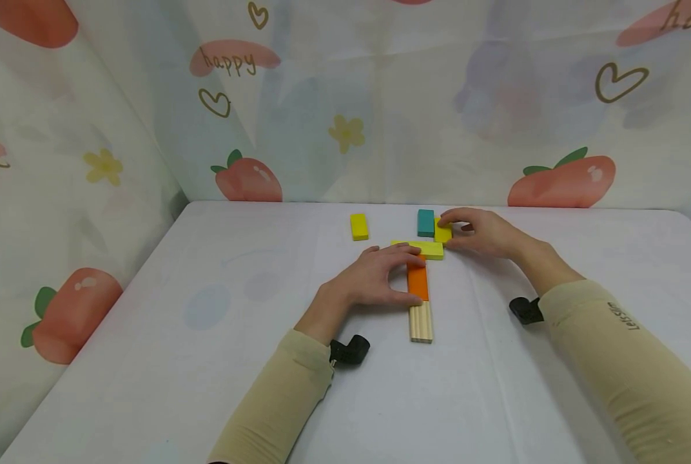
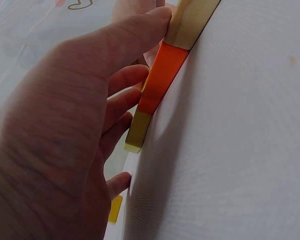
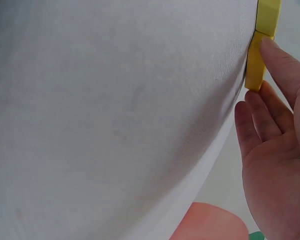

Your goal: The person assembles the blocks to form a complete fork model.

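Observation:
An orange block [image 1: 418, 282] lies in line between a bare wooden block [image 1: 421, 323] and a yellow-green block [image 1: 432, 251] set crosswise at its far end. Along this row rests my left hand [image 1: 374, 276], its thumb touching near the orange and wooden joint and its fingers near the far end. In the left wrist view the thumb [image 2: 157, 20] meets the wooden block's side. My right hand [image 1: 485, 233] pinches a yellow block [image 1: 443, 231] between thumb and fingers, against the right end of the yellow-green block. Beside it, a teal block [image 1: 425, 223] stands close on the left.
Another yellow block [image 1: 359, 227] lies apart to the left, near the table's back edge. A white cloth covers the table [image 1: 165, 361]. Behind and at the left hangs a curtain [image 1: 380, 96] printed with fruit and hearts.

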Demonstrator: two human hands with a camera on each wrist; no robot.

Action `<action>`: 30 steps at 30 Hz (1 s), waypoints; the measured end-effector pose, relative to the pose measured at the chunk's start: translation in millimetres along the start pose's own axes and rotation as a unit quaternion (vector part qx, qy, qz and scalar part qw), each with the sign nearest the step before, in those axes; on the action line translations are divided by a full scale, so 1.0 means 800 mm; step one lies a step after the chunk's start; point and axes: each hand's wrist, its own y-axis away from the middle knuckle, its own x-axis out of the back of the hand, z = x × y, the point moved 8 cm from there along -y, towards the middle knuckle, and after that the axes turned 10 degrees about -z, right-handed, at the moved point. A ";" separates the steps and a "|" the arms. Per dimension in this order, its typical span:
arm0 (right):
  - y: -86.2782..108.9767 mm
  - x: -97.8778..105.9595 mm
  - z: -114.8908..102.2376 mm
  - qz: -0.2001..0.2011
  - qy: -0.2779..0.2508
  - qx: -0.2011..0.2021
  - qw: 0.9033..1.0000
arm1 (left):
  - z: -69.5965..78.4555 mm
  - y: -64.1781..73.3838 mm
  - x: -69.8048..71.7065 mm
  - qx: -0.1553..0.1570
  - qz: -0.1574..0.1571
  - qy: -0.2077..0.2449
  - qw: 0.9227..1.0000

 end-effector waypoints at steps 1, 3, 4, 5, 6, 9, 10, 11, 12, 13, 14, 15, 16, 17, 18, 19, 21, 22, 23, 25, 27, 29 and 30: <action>0.000 0.000 0.000 0.000 -0.001 0.000 1.000 | 0.000 0.000 0.000 0.000 0.000 0.000 1.000; 0.000 0.000 0.001 -0.002 -0.002 -0.001 1.000 | 0.000 0.000 0.000 0.000 0.001 0.001 1.000; 0.000 -0.001 0.001 -0.003 0.000 0.000 1.000 | 0.000 0.000 0.000 0.001 0.001 -0.001 1.000; 0.000 -0.001 0.001 -0.004 0.001 0.001 1.000 | 0.000 0.000 0.000 0.001 0.001 -0.001 1.000; 0.000 -0.001 0.001 -0.006 0.003 0.002 1.000 | 0.000 0.000 0.000 0.001 0.001 -0.002 1.000; 0.000 -0.002 0.001 -0.012 0.007 0.006 1.000 | 0.000 0.000 -0.001 0.002 0.000 -0.003 1.000; 0.001 -0.002 0.001 -0.014 0.008 0.007 1.000 | 0.000 0.000 -0.001 0.003 0.000 -0.003 1.000; 0.001 -0.002 0.001 -0.015 0.007 0.006 1.000 | 0.000 0.000 -0.001 0.003 0.000 -0.003 1.000; 0.001 -0.002 0.000 -0.014 0.004 0.005 1.000 | 0.000 0.000 -0.001 0.004 0.000 -0.003 1.000; 0.002 -0.001 0.000 -0.014 0.002 0.004 1.000 | 0.000 0.001 -0.001 0.004 -0.001 -0.002 1.000; 0.002 -0.001 0.001 -0.012 -0.001 0.001 1.000 | 0.000 0.001 -0.001 0.004 -0.001 -0.003 1.000; 0.002 0.000 0.002 -0.010 -0.005 -0.001 1.000 | 0.000 0.001 -0.001 0.005 -0.001 -0.003 1.000; 0.003 0.001 0.004 -0.007 -0.008 -0.005 1.000 | 0.000 0.001 -0.001 0.004 -0.001 -0.003 1.000; 0.003 0.002 0.005 -0.003 -0.013 -0.009 1.000 | 0.000 0.001 -0.001 0.005 -0.001 -0.003 1.000; 0.004 0.003 0.007 0.001 -0.016 -0.012 1.000 | 0.000 0.001 -0.001 0.005 -0.001 -0.003 1.000; 0.004 0.004 0.009 0.004 -0.020 -0.014 1.000 | 0.000 0.001 -0.001 0.004 -0.001 -0.003 1.000; 0.005 0.007 0.012 0.010 -0.029 -0.019 0.999 | 0.000 0.001 -0.001 0.005 -0.001 -0.003 1.000; 0.006 0.007 0.013 0.012 -0.032 -0.023 0.999 | 0.000 0.001 -0.001 0.005 -0.001 -0.003 1.000; 0.007 0.008 0.014 0.014 -0.037 -0.025 0.999 | 0.000 0.001 -0.001 0.005 -0.001 -0.003 1.000; 0.007 0.009 0.016 0.016 -0.043 -0.033 0.998 | 0.000 0.001 -0.001 0.004 -0.001 -0.003 1.000; 0.008 0.010 0.019 0.016 -0.045 -0.040 0.998 | 0.000 0.001 -0.001 0.005 -0.001 -0.003 1.000; 0.007 0.010 0.020 0.016 -0.046 -0.047 0.998 | 0.000 0.001 0.000 0.005 -0.001 -0.004 1.000; 0.007 0.010 0.020 0.016 -0.046 -0.049 0.998 | 0.000 0.001 0.000 0.005 -0.001 -0.004 1.000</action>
